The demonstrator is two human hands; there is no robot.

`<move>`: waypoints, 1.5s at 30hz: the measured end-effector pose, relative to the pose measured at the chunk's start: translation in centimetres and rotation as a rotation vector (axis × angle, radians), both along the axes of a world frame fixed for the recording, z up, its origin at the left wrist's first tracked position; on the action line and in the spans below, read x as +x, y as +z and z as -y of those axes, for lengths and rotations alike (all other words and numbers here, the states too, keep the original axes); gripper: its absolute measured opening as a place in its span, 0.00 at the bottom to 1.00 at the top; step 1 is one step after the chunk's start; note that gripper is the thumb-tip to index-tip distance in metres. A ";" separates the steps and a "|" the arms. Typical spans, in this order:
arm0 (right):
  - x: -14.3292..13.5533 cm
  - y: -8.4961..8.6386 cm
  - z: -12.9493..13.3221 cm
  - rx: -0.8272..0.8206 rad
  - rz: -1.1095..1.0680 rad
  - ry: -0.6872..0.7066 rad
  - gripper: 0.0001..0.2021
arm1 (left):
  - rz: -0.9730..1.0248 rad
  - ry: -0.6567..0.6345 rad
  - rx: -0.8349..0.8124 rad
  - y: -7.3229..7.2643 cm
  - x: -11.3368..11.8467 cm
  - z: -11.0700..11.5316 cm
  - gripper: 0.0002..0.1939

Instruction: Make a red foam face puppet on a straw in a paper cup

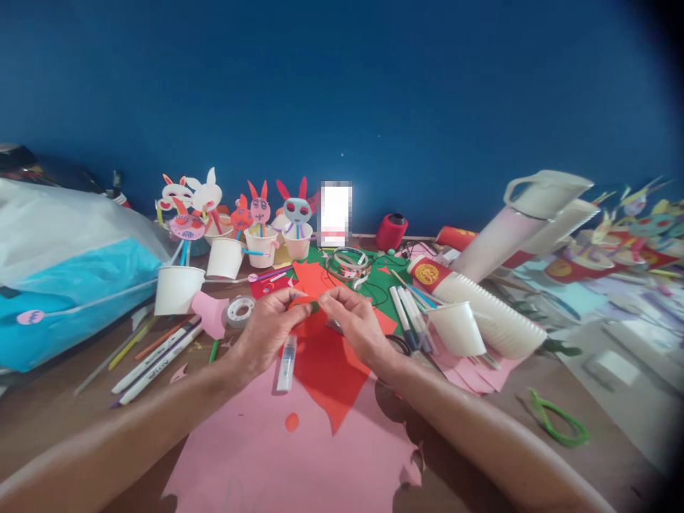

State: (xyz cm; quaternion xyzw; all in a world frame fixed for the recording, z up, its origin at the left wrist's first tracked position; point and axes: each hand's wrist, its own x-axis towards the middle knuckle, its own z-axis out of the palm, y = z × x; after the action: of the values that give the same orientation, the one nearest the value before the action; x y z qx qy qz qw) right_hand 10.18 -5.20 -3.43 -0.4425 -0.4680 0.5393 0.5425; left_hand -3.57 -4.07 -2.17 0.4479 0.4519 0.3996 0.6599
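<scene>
Fingertips of my left hand [270, 324] pinch a small orange-red paper piece [299, 302]. Close beside it, my right hand [353, 320] is closed in a pinch too; what its fingers hold is too small to make out. A dark green spot shows between the two hands. Beneath them lies a red paper sheet [334, 377] with a pointed lower edge, on top of a cut pink sheet [288, 470]. A white glue tube [287, 365] rests below my left hand, and an orange paper disc [291, 422] lies on the pink sheet.
Paper cups with animal-face puppets [259, 206] stand along the wall. Left are a tape roll [241, 311], markers [154, 363] and a plastic bag [69, 263]. Right are pens [409, 313], stacked cups [491, 313], a tall jug [513, 221] and a green pipe cleaner [558, 427].
</scene>
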 end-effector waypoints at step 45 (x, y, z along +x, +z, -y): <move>0.2 -1.6 -0.3 0.074 0.171 -0.026 0.07 | -0.157 -0.025 0.149 -1.1 -0.1 0.2 0.09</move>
State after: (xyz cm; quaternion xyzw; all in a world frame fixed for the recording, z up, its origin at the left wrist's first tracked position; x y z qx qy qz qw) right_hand 10.34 -4.92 -5.02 -0.4725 -0.5263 0.4751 0.5235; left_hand -3.66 -4.31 -3.26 0.5313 0.4656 0.3873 0.5924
